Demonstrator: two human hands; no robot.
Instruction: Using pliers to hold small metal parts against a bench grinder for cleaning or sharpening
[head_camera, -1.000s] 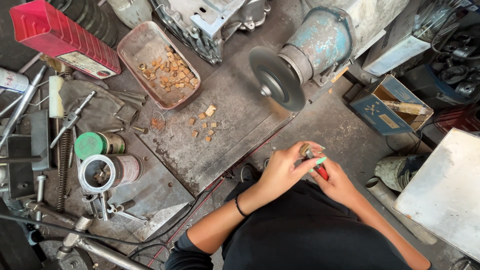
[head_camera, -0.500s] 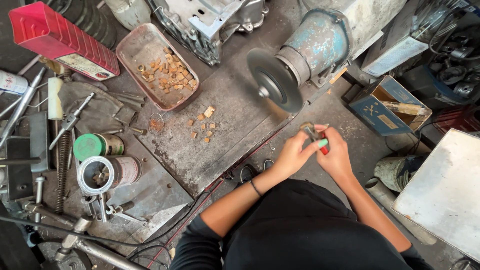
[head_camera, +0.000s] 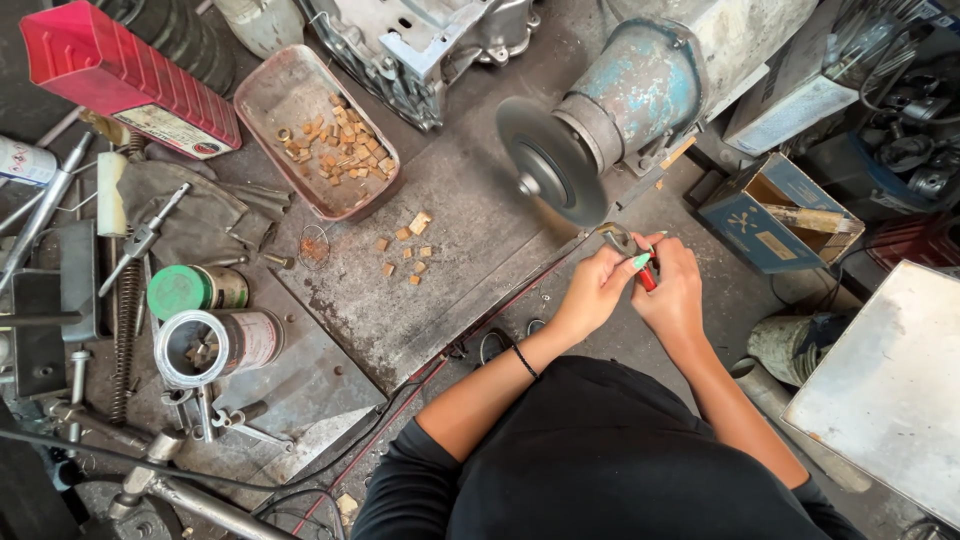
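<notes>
My left hand (head_camera: 593, 291) and my right hand (head_camera: 673, 288) are together, both gripping a pair of pliers (head_camera: 627, 247) with red handles. The pliers' metal jaws point up toward the lower edge of the grey grinding wheel (head_camera: 551, 172), a short gap away. What the jaws hold is too small to tell. The wheel sits on a worn blue motor (head_camera: 640, 85). Several small brass pieces (head_camera: 408, 251) lie loose on the metal plate (head_camera: 440, 300) left of my hands.
A pink metal tray (head_camera: 262, 103) holding several brass pieces sits at the back. A red tin (head_camera: 120, 75), a green-lidded can (head_camera: 185, 290), an open can (head_camera: 205, 345) and scattered tools lie left. A blue cardboard box (head_camera: 770, 210) and a white panel (head_camera: 890, 390) are right.
Both hands, holding the pliers, have moved up and closer to the grinding wheel's lower edge.
</notes>
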